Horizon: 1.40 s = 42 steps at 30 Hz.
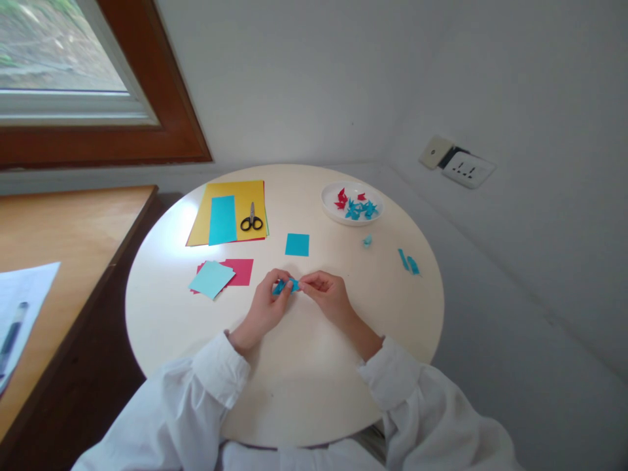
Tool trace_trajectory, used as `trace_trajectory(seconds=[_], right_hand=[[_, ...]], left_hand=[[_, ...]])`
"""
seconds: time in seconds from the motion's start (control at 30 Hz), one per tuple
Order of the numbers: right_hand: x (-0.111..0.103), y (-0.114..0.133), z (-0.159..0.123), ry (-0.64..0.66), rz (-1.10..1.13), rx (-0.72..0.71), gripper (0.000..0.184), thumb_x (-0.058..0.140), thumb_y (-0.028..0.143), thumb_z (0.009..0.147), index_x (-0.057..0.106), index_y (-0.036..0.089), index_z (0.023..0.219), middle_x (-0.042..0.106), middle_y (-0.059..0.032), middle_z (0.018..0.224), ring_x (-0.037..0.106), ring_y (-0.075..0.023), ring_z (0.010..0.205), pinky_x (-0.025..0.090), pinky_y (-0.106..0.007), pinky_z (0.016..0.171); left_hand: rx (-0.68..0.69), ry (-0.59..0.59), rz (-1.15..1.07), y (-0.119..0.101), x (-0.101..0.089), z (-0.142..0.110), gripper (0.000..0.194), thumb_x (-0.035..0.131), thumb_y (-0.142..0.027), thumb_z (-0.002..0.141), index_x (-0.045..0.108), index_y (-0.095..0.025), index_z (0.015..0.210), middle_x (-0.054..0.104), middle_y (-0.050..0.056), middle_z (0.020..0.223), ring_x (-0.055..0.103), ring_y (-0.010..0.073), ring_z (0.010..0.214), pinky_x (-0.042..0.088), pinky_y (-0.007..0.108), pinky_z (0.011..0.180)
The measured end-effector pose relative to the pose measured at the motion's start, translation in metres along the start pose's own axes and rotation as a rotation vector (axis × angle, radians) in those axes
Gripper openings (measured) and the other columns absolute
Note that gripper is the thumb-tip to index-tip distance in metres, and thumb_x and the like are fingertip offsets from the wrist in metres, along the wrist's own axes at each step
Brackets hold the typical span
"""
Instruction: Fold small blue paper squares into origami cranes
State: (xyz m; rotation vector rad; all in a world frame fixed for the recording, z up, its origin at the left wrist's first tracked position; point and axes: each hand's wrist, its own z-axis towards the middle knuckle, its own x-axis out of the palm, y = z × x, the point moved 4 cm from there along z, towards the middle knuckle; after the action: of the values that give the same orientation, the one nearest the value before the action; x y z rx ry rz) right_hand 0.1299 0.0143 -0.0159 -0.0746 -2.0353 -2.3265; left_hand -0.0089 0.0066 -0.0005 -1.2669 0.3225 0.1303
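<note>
Between my hands, over the middle of the round table (314, 366), is a small piece of folded blue paper (294, 285). My left hand (269, 301) is closed on it, thumb on top. The fingertips of my right hand (328, 294) pinch its right end. Just beyond my hands lies a flat blue paper square (297, 244). Light blue squares (212, 279) rest on red squares (240, 271) to the left. A white dish (353, 222) at the back right holds several small folded blue (360, 209) and red paper pieces (341, 199).
Larger coloured sheets (201, 226), yellow on top, carry a blue paper strip (222, 220) and black-handled scissors (252, 219). A pale blue folded piece (367, 241) and blue scraps (408, 261) lie on the right. A wooden desk (73, 229) with paper and a pen stands left.
</note>
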Motion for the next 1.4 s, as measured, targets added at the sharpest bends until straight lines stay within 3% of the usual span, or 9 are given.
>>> trace_trajectory(seconds=[0.23,0.77,1.03,1.4], right_hand=[[0.0008,0.0003,0.0,-0.008,0.066,0.067,0.011,0.071,0.025,0.058,0.063,0.018,0.06,0.065,0.0005,0.06,0.059,-0.0119,0.057,0.049,-0.026,0.059],[0.0015,-0.0028,-0.0008,-0.04,0.085,0.06,0.014,0.071,0.026,0.056,0.06,0.018,0.056,0.065,-0.0006,0.062,0.058,-0.0126,0.057,0.049,-0.027,0.057],[0.0004,-0.0011,-0.0012,-0.048,0.078,0.062,0.011,0.07,0.024,0.057,0.061,0.018,0.056,0.063,-0.0002,0.06,0.058,-0.0122,0.056,0.048,-0.026,0.056],[0.0009,-0.0028,-0.0028,-0.013,0.008,0.007,0.009,0.067,0.022,0.059,0.059,0.018,0.056,0.063,-0.0006,0.062,0.057,-0.0124,0.059,0.048,-0.025,0.058]], left_hand=[[-0.005,-0.023,-0.028,0.0028,0.0021,-0.0002,0.012,0.046,-0.03,0.083,0.044,-0.019,0.077,0.053,0.004,0.083,0.051,0.0139,0.074,0.041,0.026,0.065],[-0.056,-0.069,-0.006,0.0065,0.0018,0.0,0.01,0.053,-0.027,0.078,0.048,-0.019,0.074,0.057,0.002,0.076,0.052,0.0131,0.069,0.042,0.026,0.063],[-0.139,-0.035,-0.196,0.0058,-0.0002,0.0025,0.014,0.06,-0.03,0.072,0.057,-0.017,0.072,0.065,0.006,0.083,0.06,0.0159,0.076,0.047,0.028,0.069],[-0.129,-0.045,-0.152,0.0041,0.0007,0.0045,0.01,0.056,-0.022,0.07,0.049,-0.017,0.066,0.057,0.0,0.071,0.053,0.0115,0.064,0.043,0.024,0.059]])
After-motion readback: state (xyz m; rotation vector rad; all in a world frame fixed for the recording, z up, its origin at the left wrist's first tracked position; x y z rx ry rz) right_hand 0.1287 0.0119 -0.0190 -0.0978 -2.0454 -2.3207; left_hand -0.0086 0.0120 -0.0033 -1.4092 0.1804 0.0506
